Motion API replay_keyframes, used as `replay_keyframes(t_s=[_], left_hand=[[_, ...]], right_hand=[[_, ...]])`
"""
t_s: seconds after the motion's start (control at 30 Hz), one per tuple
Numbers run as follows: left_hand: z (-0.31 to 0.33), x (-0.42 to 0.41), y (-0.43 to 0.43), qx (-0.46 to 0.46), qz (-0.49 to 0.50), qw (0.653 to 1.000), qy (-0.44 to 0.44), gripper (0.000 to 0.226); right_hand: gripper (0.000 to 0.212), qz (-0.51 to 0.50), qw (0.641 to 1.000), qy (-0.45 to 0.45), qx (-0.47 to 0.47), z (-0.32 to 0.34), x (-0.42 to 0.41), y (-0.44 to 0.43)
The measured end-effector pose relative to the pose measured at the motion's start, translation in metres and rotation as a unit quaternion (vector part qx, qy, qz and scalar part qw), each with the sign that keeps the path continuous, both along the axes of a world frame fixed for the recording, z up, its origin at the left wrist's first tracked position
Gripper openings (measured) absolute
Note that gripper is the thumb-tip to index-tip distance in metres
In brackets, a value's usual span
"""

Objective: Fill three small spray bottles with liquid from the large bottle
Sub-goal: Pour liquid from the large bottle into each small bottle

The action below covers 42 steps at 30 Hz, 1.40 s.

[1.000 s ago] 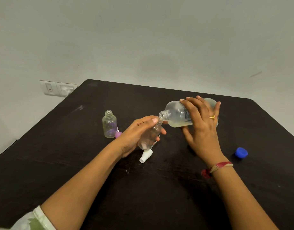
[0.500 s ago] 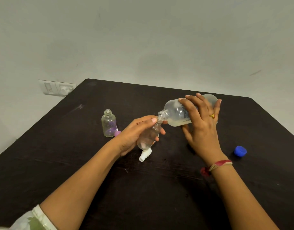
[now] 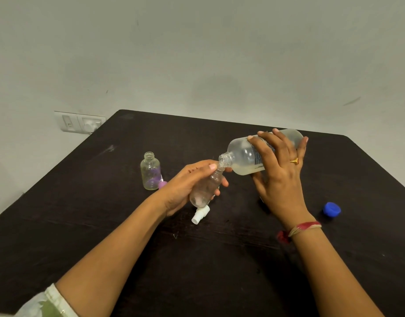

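Note:
My right hand grips the large frosted bottle, tipped almost flat, its open mouth pointing left and touching the neck of a small clear spray bottle. My left hand holds that small bottle tilted above the table, neck up to the right. A little pale liquid lies along the large bottle's lower side. A second small bottle, uncapped and upright, stands to the left on the dark table. I see no third small bottle.
A white spray cap lies under my left hand. A purple spray cap lies by the standing bottle. The blue cap sits at the right. A wall switch plate is behind the far left corner.
The large bottle's rear end has lifted a little, so it tips more steeply toward the small bottle. Both hands stay in place.

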<state>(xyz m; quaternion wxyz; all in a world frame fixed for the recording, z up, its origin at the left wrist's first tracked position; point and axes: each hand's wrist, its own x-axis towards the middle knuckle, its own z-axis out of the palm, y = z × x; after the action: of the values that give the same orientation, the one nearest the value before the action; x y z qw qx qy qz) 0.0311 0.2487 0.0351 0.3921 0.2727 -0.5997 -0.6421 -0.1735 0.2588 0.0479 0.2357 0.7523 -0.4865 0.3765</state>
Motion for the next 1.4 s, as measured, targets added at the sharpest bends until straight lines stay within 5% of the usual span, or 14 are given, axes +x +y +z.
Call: replay_keyframes(t_s=[1.4], left_hand=[[-0.0012,0.0001,-0.0005,0.003,-0.008,1.000,-0.012,0.030]], right_hand=[[0.074,0.004,1.000,0.007,-0.016,0.0014,-0.0013,-0.0002]])
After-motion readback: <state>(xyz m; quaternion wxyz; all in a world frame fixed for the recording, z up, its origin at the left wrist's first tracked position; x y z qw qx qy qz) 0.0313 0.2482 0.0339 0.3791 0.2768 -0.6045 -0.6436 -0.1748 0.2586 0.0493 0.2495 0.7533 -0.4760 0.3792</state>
